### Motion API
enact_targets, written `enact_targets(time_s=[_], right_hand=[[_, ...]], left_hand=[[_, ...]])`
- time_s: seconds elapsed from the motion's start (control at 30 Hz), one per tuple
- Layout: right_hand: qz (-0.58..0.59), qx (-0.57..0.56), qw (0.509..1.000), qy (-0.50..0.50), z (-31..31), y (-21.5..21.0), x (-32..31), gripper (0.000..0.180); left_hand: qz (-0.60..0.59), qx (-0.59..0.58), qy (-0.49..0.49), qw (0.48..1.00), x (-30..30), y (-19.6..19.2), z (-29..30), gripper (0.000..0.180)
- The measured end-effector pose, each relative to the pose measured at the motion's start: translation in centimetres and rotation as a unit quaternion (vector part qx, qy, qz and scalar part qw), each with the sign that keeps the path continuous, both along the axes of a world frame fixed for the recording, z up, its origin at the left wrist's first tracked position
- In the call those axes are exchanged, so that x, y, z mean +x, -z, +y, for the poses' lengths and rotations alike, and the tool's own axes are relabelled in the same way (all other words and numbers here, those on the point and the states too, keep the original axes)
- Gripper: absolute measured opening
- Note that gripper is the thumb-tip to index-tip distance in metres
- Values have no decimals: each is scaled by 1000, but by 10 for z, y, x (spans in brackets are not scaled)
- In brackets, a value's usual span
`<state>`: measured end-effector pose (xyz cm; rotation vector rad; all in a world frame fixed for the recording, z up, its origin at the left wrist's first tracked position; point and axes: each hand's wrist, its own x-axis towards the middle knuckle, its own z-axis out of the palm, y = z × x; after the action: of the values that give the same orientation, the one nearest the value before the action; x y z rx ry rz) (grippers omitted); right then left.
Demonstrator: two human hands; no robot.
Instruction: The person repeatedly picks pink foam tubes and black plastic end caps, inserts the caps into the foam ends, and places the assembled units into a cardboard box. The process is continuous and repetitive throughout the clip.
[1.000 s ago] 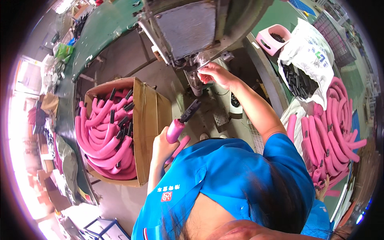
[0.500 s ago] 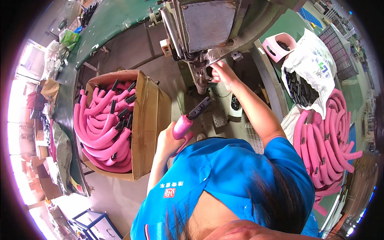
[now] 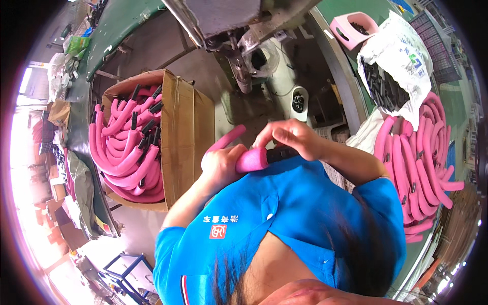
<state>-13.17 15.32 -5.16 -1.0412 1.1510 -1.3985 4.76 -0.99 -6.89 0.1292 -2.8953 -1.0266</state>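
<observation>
Looking down: the camera views a workshop corner from above, over a person in a blue shirt who fills the lower middle of the view
Floor: bare grey concrete under and around the work place, with a blue metal frame at the lower left
Benches: a green-topped bench runs along the upper left, and another green surface lies at the upper right
Machine: a grey metal machine stands at the top centre, its steel post reaching down toward the person
Cardboard box: an open brown box to the person's left, filled with curved pink foam tubes that have black ends
Right-side pile: more pink foam tubes lie heaped on the right, just below a white plastic bag of black parts
Pink tub: a small pink container near the bag, holding dark pieces
Left hand: the left hand is curled closed round a pink foam tube, in front of the chest
Right hand: the right hand is bent over the tube's black end piece, fingertips pinched on it
Tube position: held between both hands, just above the blue shirt and right of the cardboard box; one pink end sticks up past the left hand
</observation>
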Motion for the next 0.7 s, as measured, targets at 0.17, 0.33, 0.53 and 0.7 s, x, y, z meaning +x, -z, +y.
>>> enact_targets(time_s=[0.17, 0.33, 0.53, 0.7], right_hand=[[26, 30, 997, 63, 17, 23, 33, 50], [-59, 83, 984, 145, 11, 19, 24, 62], [-20, -43, 840, 541, 30, 48, -42, 41], [-146, -29, 839, 524, 73, 87, -61, 48]], left_hand=[[-27, -3, 84, 996, -7, 0, 30, 21], [-37, 42, 10, 998, -27, -6, 47, 23], [166, 318, -261, 896, -2, 13, 0, 29], [279, 699, -188, 631, 25, -2, -57, 25]])
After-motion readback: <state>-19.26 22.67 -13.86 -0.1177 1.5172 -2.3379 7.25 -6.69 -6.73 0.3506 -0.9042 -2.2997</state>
